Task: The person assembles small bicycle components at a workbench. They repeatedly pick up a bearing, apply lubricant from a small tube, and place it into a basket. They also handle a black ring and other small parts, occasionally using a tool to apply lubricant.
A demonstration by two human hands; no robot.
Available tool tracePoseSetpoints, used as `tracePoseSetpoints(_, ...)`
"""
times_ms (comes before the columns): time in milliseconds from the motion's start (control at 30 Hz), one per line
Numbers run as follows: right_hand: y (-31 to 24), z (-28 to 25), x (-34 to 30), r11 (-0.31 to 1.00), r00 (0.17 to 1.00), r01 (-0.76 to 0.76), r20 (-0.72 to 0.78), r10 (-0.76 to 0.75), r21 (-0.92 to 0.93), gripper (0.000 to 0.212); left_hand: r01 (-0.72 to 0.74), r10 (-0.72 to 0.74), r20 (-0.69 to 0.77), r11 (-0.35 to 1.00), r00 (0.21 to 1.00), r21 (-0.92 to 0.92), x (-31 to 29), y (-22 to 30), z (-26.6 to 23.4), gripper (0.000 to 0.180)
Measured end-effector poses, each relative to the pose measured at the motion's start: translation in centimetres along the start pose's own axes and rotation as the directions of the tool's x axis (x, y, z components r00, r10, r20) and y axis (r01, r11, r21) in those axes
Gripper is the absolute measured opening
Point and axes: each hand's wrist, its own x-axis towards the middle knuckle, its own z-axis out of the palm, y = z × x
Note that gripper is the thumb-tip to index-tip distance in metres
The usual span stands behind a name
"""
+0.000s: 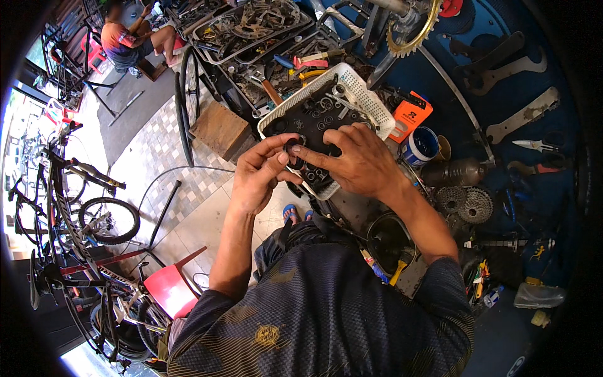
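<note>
Left hand [256,179]: thumb and fingers pinched on a small black ring [293,144], barely apart, just the ring between them. Right hand [367,157]: index finger stretched to the ring, tip at its near side; other fingers curled in. Can't tell if they have hold of anything; there's something dark under them, too hidden to identify.

Ring is held up over the left side of a white basket [372,94]. Basket sits tilted, dark inside, with small metal parts [325,103] scattered in it: rings, nuts, short pieces.

Left of basket: wood block [220,132], then a tire [183,107] standing upright. Beyond the basket: tool with wooden handle [272,92], tray [217,61] heaped with metal parts.

Right of basket: orange box [411,118], blue-and-white tub [414,151], dark bottle [453,173], sprocket cassette [475,205]. Farther right on the blue surface: flat wrenches [524,116], scissors [534,145]. Gold chainring [430,34] up top.

Nearer the body: round black bowl [384,235], yellow brush [399,269] at its edge.

Far left: bikes [113,220], red chair [171,290]. Another person [122,45] sits upper left, well apart.
</note>
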Motion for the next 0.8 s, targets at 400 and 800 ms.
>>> tracePoseSetpoints(400,-1.3,-2.6,-0.2,0.648,0.897,-0.426,0.388,0.212,0.632,0.069,-0.253,0.238,0.127,0.959,0.963,0.125,0.4,0.2,-0.5,0.054)
tracePoseSetpoints(800,-2.6,-0.8,-0.9,-0.844,0.87,-0.255,0.492,0.011,0.471,0.081,-0.379,0.309,0.269,0.886,0.912,0.268,1.0,0.7,-1.0,0.051)
